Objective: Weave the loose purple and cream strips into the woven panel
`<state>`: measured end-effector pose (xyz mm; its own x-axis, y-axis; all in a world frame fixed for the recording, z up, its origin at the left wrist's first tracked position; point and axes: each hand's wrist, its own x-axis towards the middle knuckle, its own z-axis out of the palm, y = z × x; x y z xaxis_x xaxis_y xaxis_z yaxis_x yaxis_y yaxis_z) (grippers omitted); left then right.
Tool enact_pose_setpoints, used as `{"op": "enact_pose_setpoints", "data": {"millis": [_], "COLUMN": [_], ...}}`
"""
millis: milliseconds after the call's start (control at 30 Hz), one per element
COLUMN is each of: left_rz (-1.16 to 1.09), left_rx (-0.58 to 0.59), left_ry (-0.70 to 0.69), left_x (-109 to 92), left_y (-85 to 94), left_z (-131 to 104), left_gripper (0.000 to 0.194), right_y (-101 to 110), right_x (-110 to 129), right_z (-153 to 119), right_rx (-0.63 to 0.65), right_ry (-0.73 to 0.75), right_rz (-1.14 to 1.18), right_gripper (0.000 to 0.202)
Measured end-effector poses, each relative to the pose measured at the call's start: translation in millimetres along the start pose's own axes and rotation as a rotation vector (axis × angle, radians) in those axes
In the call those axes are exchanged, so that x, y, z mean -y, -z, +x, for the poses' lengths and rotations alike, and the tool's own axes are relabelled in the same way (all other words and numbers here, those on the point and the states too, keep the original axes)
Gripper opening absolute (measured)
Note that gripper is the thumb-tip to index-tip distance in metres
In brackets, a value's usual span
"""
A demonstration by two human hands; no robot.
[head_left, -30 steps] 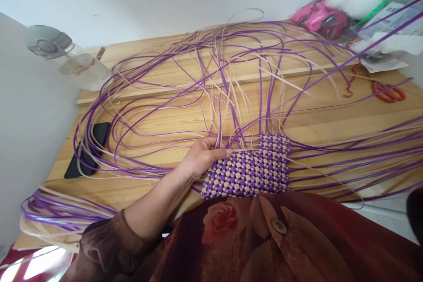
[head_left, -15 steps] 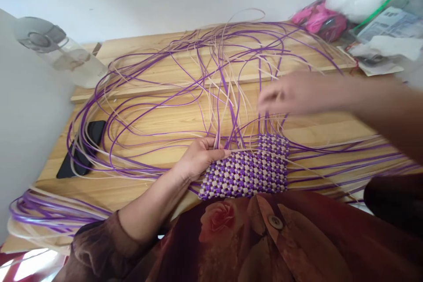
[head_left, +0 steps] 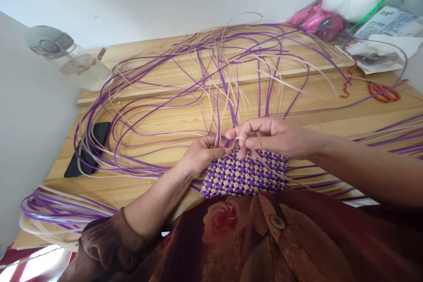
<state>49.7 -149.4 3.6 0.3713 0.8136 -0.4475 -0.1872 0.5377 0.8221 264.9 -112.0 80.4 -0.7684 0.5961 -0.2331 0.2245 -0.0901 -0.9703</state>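
Note:
A checkered purple-and-beige woven piece [head_left: 243, 174] lies at the table's front edge, against the shirt. My left hand [head_left: 203, 155] pinches its upper left edge, thumb on top, where upright strands rise. Just to the right, my right hand [head_left: 274, 136] is closed on a beige plastic strand [head_left: 238, 138], which bends in a small loop at the fingertips over the weave's top edge. Long purple and beige strands [head_left: 228, 92] stand up from the piece and spread over the table. Other strands run out from its right side beneath my right forearm.
Looped strands [head_left: 109, 75] cover the table's left and back, crossing a black phone [head_left: 89, 150]. A clear bottle [head_left: 79, 64] stands back left. Red-handled scissors [head_left: 384, 92], papers [head_left: 380, 53] and a pink bagged bundle [head_left: 317, 20] lie right. A coiled strand bundle [head_left: 62, 209] sits front left.
My right hand has come down and left from above the right strands to the weave's top edge, now with a beige strand in its fingers. My left hand keeps its grip.

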Motion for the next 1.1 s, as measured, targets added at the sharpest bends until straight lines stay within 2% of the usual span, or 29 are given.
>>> {"op": "enact_pose_setpoints", "data": {"millis": [67, 200, 433, 500, 633, 800, 900, 967, 1033, 1100], "left_rz": [-0.001, -0.019, 0.017, 0.017, -0.001, -0.007, -0.006, -0.001, -0.002, -0.008], "left_rx": [0.011, -0.001, -0.051, -0.055, -0.034, -0.039, -0.054, -0.069, -0.065, -0.038], "left_ry": [-0.016, -0.006, -0.029, -0.031, -0.035, -0.068, -0.068, -0.070, -0.075, -0.082], "left_x": [0, 0, 1, 1, 1, 2, 3, 3, 2, 2], "left_y": [-0.4, -1.1, 0.1, 0.0, -0.6, -0.9, -1.3, -1.5, -1.7, -2.0], "left_z": [0, 0, 2, 2, 3, 3, 3, 3, 3, 2], "left_gripper": [0.024, 0.023, 0.025, 0.026, 0.031, 0.025, 0.022, 0.021, 0.021, 0.021], "right_y": [-7, -13, -13, -14, -19, -30, -36, -36, -32, -24], "right_x": [-14, -33, -24, -20, -9, -3, -5, -2, 10, 33], "right_z": [8, 17, 31, 36, 38, 32, 33, 37, 43, 49], "right_rx": [-0.062, -0.276, -0.231, -0.203, -0.230, -0.339, -0.410, -0.375, -0.268, -0.159], "right_ry": [-0.035, -0.191, -0.288, -0.306, -0.196, 0.064, 0.195, 0.126, -0.043, -0.176], "right_rz": [0.094, 0.094, -0.039, -0.081, -0.371, -0.889, -1.042, -0.921, -0.607, -0.280], "right_gripper": [0.019, 0.018, 0.028, 0.023, 0.010, 0.011, 0.013, 0.014, 0.018, 0.026]}}
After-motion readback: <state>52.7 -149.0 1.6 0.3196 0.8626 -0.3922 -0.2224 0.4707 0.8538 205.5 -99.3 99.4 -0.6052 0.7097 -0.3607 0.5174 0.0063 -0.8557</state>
